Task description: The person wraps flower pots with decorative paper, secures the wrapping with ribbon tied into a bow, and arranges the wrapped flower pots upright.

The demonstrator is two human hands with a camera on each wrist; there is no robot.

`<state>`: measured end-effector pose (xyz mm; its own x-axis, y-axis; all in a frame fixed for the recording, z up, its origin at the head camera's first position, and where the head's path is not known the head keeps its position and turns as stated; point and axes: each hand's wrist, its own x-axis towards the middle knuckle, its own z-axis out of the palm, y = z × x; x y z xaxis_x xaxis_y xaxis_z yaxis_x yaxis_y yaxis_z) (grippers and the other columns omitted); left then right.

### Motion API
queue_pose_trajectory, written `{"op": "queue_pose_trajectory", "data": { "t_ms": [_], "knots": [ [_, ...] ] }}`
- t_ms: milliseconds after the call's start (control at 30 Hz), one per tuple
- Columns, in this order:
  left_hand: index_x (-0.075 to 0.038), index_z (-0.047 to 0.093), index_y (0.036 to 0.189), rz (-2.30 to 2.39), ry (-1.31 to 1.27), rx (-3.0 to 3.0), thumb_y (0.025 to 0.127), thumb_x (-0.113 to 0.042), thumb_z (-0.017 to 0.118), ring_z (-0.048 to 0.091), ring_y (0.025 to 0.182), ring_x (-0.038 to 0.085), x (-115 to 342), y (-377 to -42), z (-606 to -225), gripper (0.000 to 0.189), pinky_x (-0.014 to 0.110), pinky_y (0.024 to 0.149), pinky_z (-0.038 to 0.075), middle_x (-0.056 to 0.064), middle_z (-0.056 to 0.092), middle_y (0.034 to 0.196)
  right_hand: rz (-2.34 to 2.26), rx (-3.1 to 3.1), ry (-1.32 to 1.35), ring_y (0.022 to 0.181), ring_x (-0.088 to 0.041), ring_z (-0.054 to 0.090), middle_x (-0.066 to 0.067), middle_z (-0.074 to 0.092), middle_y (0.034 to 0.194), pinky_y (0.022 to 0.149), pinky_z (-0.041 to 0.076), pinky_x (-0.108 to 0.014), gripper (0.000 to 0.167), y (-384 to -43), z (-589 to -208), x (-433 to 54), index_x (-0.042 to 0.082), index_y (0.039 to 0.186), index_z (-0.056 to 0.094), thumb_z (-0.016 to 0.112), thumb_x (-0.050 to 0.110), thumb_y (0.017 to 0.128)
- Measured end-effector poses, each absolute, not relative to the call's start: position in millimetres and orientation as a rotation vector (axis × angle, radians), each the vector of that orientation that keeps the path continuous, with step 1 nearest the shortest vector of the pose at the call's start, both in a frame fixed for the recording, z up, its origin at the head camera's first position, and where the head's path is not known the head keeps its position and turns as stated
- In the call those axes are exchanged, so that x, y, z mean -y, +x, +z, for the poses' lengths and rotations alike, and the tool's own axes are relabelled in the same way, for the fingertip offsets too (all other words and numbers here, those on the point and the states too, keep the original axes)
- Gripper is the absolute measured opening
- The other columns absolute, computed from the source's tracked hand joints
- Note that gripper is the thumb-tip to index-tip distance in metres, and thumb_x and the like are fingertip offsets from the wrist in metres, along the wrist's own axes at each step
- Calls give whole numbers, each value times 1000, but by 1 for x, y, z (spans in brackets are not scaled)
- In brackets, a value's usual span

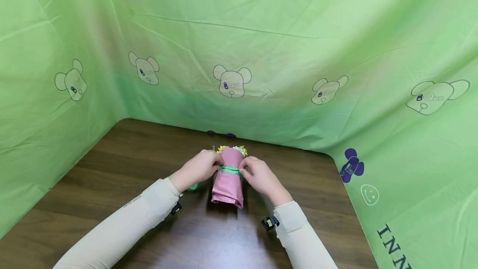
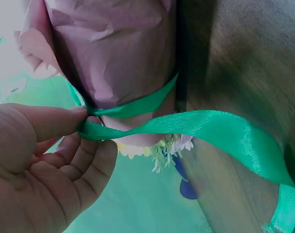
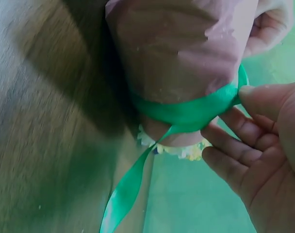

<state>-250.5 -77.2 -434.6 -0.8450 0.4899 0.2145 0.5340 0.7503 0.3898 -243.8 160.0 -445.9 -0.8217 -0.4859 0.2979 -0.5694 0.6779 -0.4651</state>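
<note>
A bouquet wrapped in pink paper lies on the table, small yellow and white flowers showing at its far end. Round its middle runs a green satin ribbon. My left hand is at the bouquet's left side and pinches the ribbon between thumb and fingers; in the left wrist view a loose ribbon tail trails from it to the table. At the right side my right hand pinches the ribbon too, and another tail hangs down in the right wrist view.
The brown wooden table carries the bouquet. Green printed cloth hangs behind the table and along both sides. Part of the loose ribbon lies on the tabletop under the left hand.
</note>
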Motion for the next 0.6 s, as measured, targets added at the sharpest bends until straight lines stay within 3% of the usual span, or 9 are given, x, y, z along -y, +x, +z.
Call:
{"op": "queue_pose_trajectory", "data": {
  "t_ms": [267, 433, 600],
  "knots": [
    [-19, 74, 91, -678, -775, 2862, 87, 1, 62, 65, 89, 14, 83, -247, -433, 23, 38, 80, 55, -5, 71, 89, 861, 2731, 919, 95, -15, 64, 2, 65, 100, 91, 54, -40, 5, -244, -448, -170, 15, 94, 66, 68, 13, 98],
    [-21, 73, 86, -695, -748, 2856, 83, 0, 61, 58, 84, 13, 80, -249, -432, 24, 34, 74, 51, -5, 65, 85, 938, 2724, 949, 103, -17, 66, 1, 67, 104, 96, 54, -42, 5, -243, -448, -171, 14, 96, 68, 66, 15, 99],
    [-16, 62, 77, -760, -747, 2848, 84, -2, 61, 50, 78, 15, 75, -254, -435, 15, 31, 71, 46, -2, 55, 78, 1010, 2743, 966, 108, -19, 67, -4, 70, 110, 98, 54, -42, 9, -243, -449, -172, 18, 90, 65, 66, 12, 97]
  ]
}}
